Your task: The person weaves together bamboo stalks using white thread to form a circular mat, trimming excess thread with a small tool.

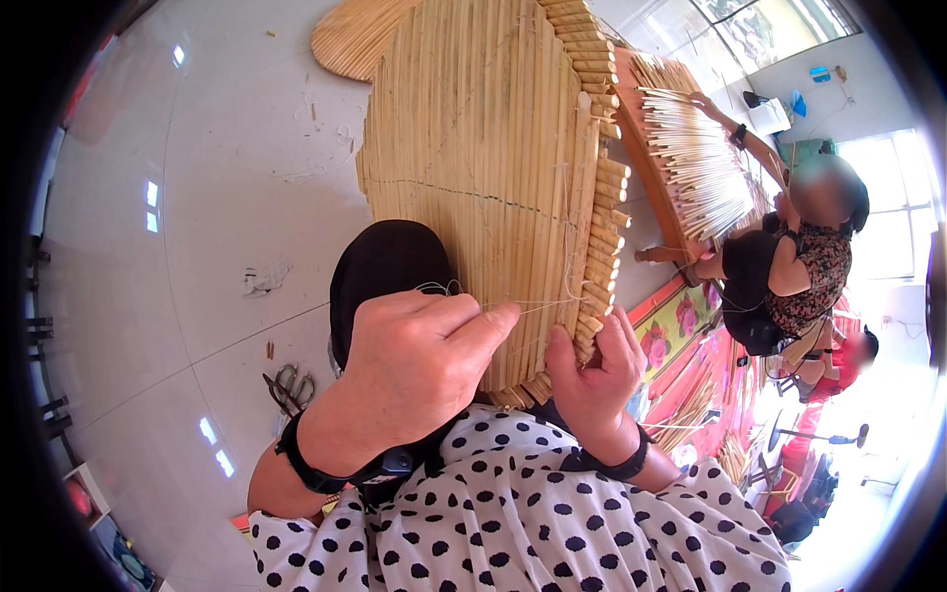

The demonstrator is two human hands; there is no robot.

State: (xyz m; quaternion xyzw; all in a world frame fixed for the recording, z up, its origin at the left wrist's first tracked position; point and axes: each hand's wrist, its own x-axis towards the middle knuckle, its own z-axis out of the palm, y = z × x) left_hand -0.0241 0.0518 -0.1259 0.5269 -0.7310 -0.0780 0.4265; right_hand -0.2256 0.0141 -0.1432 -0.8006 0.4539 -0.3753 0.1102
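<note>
A large panel of straw-coloured stalks [473,138] lies in front of me, crossed by a dark green stitched line. Along its right side runs a thick border of short cut stalks [609,212] with their round ends outward. My left hand [409,345] is closed above the panel's near part, pinching a thin pale thread [543,303] that stretches right to the border. At the near right corner, my right hand [597,380] grips the border between thumb and fingers. Whether a needle is in the left fingers cannot be made out.
Scissors [288,388] and thread scraps [266,277] lie on the tiled floor [118,296] at left. Another stalk panel [355,39] is beyond. At right, a co-worker [814,247] reaches over stalks [695,163] on a wooden bench [646,148]; a second person [846,365] sits farther off.
</note>
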